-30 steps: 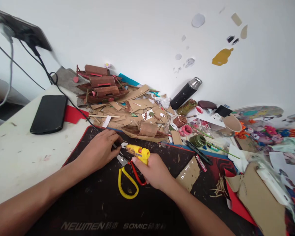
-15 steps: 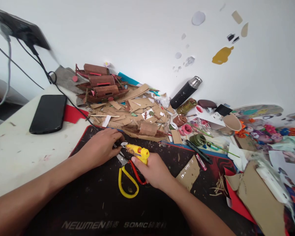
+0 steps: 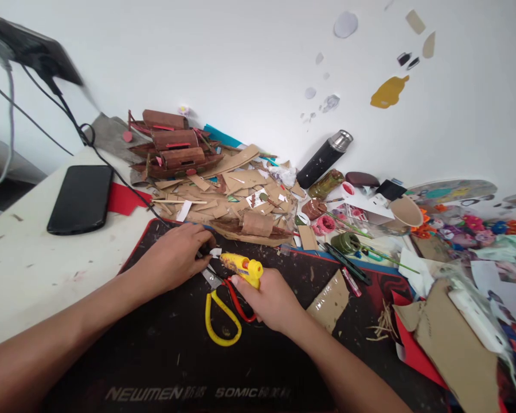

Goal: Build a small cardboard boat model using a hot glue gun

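Note:
My right hand (image 3: 275, 298) is wrapped round a yellow hot glue gun (image 3: 241, 267), its front end pointing left. My left hand (image 3: 187, 252) is closed in a pinch just ahead of that end; whatever its fingers hold is hidden. Between the fingers and the gun shows a small whitish bit (image 3: 215, 252), and I cannot tell whether it belongs to the gun. Scissors (image 3: 223, 318) with one yellow and one red handle lie below both hands, their blades partly hidden under my left hand. A small cardboard boat (image 3: 258, 225) rests just beyond the hands.
Several brown model boats (image 3: 176, 140) stand behind a pile of cardboard scraps (image 3: 241, 180). A phone (image 3: 81, 199) lies at the left. Paint jars (image 3: 325, 223) and a black flask (image 3: 324, 158) are at the back right. A cardboard piece (image 3: 330, 301) lies on the dark mat (image 3: 155, 355).
The view has shifted very slightly. A narrow gap now shows more clearly between the glue gun's yellow body and my left fingers; both hands keep nearly the same pose.

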A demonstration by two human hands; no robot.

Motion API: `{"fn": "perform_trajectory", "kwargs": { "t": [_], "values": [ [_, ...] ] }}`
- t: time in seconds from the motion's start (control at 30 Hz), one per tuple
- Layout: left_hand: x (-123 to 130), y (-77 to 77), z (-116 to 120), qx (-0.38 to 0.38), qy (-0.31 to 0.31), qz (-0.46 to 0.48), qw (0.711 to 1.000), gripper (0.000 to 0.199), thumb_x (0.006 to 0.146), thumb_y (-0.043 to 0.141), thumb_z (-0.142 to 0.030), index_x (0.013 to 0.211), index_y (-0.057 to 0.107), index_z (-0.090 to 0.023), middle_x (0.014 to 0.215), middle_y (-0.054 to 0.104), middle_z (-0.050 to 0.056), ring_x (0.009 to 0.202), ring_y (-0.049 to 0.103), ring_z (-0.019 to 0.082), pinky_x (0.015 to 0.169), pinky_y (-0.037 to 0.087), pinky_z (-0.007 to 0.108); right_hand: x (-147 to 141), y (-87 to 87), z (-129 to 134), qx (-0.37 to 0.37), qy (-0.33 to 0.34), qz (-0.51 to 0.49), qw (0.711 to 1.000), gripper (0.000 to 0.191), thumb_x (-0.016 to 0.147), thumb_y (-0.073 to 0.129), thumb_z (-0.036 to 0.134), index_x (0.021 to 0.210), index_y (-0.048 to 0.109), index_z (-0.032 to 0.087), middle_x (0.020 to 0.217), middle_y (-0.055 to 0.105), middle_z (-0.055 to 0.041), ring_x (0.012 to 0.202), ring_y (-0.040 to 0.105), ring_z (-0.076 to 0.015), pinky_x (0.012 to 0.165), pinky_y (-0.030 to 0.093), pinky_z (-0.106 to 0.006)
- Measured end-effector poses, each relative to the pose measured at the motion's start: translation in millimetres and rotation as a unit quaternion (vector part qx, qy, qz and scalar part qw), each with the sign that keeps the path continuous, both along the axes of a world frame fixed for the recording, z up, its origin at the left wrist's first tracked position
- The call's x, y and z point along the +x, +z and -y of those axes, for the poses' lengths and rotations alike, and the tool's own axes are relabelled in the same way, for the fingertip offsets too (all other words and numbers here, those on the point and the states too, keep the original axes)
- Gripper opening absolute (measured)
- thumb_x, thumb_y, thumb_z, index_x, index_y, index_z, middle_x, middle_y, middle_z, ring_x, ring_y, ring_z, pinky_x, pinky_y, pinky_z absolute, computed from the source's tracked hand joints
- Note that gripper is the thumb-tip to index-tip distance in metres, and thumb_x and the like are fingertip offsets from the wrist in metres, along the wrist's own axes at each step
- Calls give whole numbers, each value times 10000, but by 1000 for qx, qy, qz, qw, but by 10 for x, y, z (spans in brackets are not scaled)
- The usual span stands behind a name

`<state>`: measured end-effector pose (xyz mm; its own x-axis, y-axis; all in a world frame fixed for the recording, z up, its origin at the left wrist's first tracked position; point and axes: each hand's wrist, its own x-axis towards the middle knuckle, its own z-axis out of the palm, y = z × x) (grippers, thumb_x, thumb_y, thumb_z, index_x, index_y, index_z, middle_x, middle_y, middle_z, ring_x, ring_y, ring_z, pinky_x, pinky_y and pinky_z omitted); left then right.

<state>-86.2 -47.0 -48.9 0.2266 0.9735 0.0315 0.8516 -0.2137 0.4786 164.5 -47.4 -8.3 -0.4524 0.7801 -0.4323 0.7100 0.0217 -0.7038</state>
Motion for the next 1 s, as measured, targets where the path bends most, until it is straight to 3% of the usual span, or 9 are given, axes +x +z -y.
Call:
{"fn": "perform_trajectory", "kwargs": {
  "t": [0.4,1.0],
  "values": [
    [-6,11,-23,-17,-9,-17,1000,103,872,642,-302,937,703,-250,1032,762,92,1009,717,324,903,560,451,42,64,7,1,-2,2,1000,379,1030,592,434,745,685,202,522,581,-3,592,612,-180,561,402,-250],
    [-7,46,-32,-34,-14,-14,999,160,884,598,-336,928,703,-224,1000,739,106,1006,706,336,931,543,459,29,-31,11,16,-1,-20,1000,344,1011,612,459,807,704,199,579,607,-8,620,614,-182,566,411,-252]
  ]
}}
